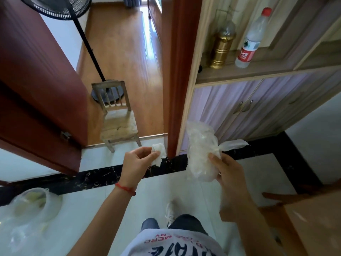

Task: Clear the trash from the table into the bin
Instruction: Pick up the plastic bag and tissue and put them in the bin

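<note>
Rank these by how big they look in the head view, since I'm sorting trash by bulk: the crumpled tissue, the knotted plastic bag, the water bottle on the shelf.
1. knotted plastic bag, clearly largest.
2. water bottle, though it stands farther away, so its true size is unsure.
3. crumpled tissue, smallest.

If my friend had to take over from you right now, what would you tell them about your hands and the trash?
Left hand: pinching a crumpled white tissue.
Right hand: gripping a knotted clear plastic bag with whitish contents.
Both are held up over the pale tiled floor, facing the doorway.
A bin lined with clear plastic stands at lower left with some waste already inside.
Done: these two pieces are picked up.
Left: drop both into the bin. The brown table corner at lower right is mostly out of view, so check it for more trash.
</note>
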`<state>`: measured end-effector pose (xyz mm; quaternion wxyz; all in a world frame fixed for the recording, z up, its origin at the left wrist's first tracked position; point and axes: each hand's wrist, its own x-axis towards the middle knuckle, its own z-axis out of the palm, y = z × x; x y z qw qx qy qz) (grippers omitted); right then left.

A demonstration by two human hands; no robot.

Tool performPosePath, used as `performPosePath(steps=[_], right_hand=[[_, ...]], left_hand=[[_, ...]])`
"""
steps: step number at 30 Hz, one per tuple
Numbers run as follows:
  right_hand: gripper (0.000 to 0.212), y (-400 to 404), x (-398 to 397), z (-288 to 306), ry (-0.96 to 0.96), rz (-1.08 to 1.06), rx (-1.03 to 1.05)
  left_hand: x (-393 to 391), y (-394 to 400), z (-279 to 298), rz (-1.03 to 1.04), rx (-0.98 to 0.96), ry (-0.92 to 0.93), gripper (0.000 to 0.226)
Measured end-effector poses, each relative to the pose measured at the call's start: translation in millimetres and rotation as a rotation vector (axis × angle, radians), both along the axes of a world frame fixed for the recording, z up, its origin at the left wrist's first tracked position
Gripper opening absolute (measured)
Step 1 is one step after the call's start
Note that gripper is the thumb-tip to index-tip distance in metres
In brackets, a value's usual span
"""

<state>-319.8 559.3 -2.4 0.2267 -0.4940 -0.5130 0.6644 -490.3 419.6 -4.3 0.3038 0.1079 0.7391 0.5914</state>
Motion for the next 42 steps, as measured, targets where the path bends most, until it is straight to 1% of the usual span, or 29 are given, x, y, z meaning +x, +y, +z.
performPosePath(steps=[5, 8, 10, 12, 14, 16, 18, 20, 22, 26, 28, 31, 33, 36, 39, 42], right_hand=[[0.003, 40.9, -23.6, -1.7, -0.016, -0.047, -0.013], [0.019, 57.8, -29.3, -3.3, -0.044, -0.061, 0.038], [0.017, 66.7, -32.5, -4.8, -0.031, -0.112, 0.021], [0.021, 73.5, -36.1, -5.2, -0.025, -0.169, 0.015], [0.020, 78.8, -37.8, -4.0, -0.020, -0.245, 0.018], [0.014, 82.7, -38.5, -0.6, -0.008, -0.360, 0.017], [0.013, 84.9, -38.7, 1.0, -0.007, -0.466, 0.009], [0.008, 85.6, -38.0, 0.7, 0.001, -0.576, -0.015], [0.006, 86.2, -36.1, -0.7, 0.004, -0.676, -0.027], [0.003, 82.7, -27.2, -1.1, 0.003, -0.845, -0.035], [0.007, 78.0, -20.9, 1.5, -0.012, -0.908, -0.005], [0.006, 73.8, -11.2, 2.0, 0.022, -0.999, -0.009], [0.007, 73.7, -4.2, 1.2, 0.037, -1.061, -0.021], [0.010, 78.1, 6.4, 0.9, 0.002, -1.132, -0.027], [0.018, 93.1, 21.3, 0.6, 0.002, -1.175, -0.030], [0.024, 117.5, 42.9, -0.6, 0.029, -1.188, -0.015]], left_hand=[[-30.3, 48.7, 5.5, -0.079, 0.005, 0.035, 0.009], [-41.1, 77.8, 7.1, -0.126, 0.008, 0.036, 0.008], [-49.2, 98.8, 7.1, -0.181, -0.004, 0.038, 0.007], [-55.9, 120.5, 7.6, -0.260, -0.022, 0.030, 0.006], [-61.9, 142.6, 7.2, -0.338, -0.031, 0.027, 0.007], [-67.5, 166.1, 7.3, -0.444, -0.058, 0.051, 0.015], [-73.0, 189.4, 7.1, -0.566, -0.074, 0.088, 0.011], [-76.7, 209.3, 7.0, -0.686, -0.069, 0.154, 0.010], [-76.6, 226.1, 6.6, -0.789, -0.055, 0.181, 0.007], [-67.0, 255.1, 4.7, -0.910, -0.025, 0.134, 0.011], [-58.4, 267.8, 5.3, -0.962, -0.012, 0.109, 0.012], [-44.2, 285.5, 7.0, -1.057, 0.008, 0.108, 0.023], [-33.9, 296.6, 7.4, -1.130, 0.016, 0.102, 0.025], [-17.9, 315.2, 3.0, -1.197, 0.011, 0.076, 0.022], [2.4, 338.9, -1.1, -1.226, 0.009, 0.057, 0.008], [27.2, 367.3, -3.7, -1.252, 0.019, 0.046, 0.009]])
